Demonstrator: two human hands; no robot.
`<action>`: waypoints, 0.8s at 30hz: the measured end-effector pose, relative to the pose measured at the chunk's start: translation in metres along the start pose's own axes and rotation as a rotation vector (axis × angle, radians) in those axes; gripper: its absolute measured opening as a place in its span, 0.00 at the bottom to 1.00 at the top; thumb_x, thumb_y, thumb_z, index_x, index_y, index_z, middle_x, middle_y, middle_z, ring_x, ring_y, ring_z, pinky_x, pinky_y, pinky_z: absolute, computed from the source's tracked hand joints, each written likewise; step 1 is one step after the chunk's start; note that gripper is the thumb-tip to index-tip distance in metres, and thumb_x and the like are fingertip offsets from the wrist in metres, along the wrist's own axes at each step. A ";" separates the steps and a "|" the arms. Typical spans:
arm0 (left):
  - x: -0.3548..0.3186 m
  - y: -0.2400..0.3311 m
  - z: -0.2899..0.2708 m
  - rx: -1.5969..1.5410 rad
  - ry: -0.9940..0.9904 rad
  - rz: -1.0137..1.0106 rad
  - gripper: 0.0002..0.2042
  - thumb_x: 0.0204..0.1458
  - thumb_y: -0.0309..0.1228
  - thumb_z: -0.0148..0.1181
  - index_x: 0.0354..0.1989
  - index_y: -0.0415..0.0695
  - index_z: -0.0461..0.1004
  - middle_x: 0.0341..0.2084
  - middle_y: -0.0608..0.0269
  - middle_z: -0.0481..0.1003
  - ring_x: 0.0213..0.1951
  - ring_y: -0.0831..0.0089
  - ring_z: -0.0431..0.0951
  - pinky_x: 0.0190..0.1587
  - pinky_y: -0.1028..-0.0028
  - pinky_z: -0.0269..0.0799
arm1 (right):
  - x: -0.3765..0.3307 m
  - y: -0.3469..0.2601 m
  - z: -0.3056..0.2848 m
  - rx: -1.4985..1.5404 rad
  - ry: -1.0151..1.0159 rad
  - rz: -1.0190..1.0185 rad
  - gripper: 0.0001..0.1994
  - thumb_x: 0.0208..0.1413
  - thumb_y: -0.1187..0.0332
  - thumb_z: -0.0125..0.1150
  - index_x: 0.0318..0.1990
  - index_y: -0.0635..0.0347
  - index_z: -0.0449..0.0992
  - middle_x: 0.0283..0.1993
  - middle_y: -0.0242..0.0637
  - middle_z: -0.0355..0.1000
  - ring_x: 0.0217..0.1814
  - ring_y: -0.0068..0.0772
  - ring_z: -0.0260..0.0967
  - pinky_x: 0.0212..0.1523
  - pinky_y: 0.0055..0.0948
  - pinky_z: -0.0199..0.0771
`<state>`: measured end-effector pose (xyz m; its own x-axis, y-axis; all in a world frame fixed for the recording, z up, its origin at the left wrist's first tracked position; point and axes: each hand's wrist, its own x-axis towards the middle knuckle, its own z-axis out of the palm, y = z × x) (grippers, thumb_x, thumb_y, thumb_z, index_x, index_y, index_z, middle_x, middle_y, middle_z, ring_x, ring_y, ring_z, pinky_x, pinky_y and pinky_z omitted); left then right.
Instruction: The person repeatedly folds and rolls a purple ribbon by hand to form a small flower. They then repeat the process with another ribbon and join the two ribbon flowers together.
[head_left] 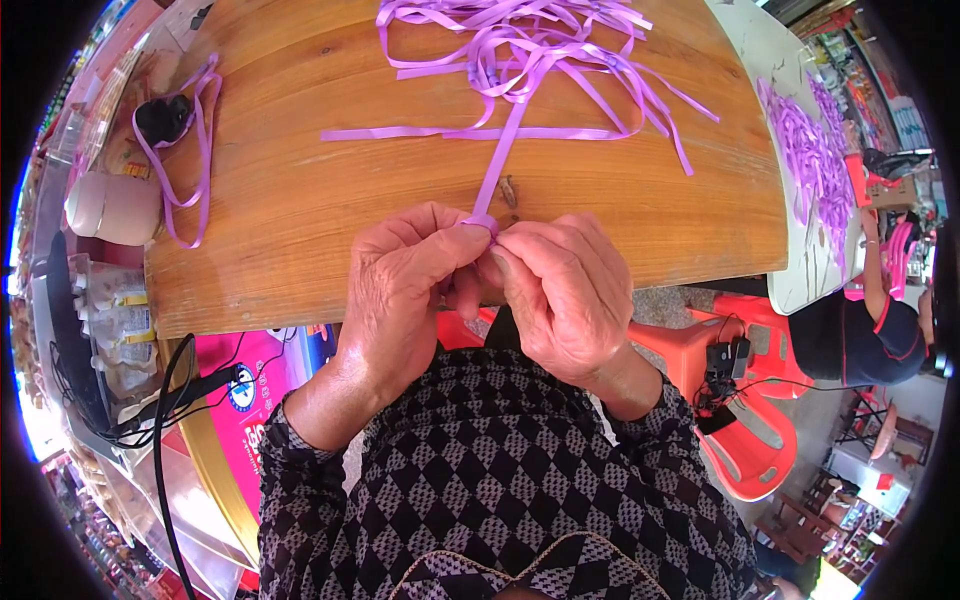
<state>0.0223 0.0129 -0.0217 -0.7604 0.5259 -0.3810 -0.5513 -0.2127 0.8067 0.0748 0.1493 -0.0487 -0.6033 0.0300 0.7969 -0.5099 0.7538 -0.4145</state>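
Two bare hands meet just past the near edge of a wooden desk point(270, 200), both working at one purple ribbon point(502, 160). The left hand point(405, 265) is closed in a pinch, its thumb pressed on a small loop point(481, 222) of the ribbon against the fingers beneath. Close against it, the right hand point(565, 290) is nearly closed too, its thumb and forefinger tips together on the ribbon beside that loop; the exact bit gripped is hidden by the fingers. From between the hands the ribbon runs away, flat, into a tangled heap of purple ribbons point(530, 50) well beyond both. One loose tail stretches out ahead of the left hand, and others fan out ahead of the right.

Well to the left of the left hand, a long ribbon loop point(203, 170) lies beside a black object point(163, 119), with a pale, rounded container point(115, 208) nearer. Far right of the right hand, a second purple bundle point(815, 160) rests on a white desk point(800, 280). Orange-red stools point(740, 450) stand below the right hand, and another person point(850, 335) is farther right.
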 end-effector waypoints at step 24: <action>-0.022 0.014 -0.009 0.264 0.045 0.261 0.22 0.38 0.10 0.48 0.46 0.37 0.68 0.34 0.63 0.71 0.22 0.88 0.67 0.18 0.90 0.55 | -0.001 0.002 -0.029 0.990 -0.175 1.148 0.03 0.44 0.81 0.56 0.26 0.68 0.69 0.32 0.41 0.69 0.33 0.24 0.66 0.35 0.21 0.67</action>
<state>0.0283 -0.0093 -0.0059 -0.8815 0.4436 -0.1617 -0.2338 -0.1125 0.9657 0.0921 0.1697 -0.0378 -0.9727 0.1455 -0.1810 0.1199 -0.3526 -0.9281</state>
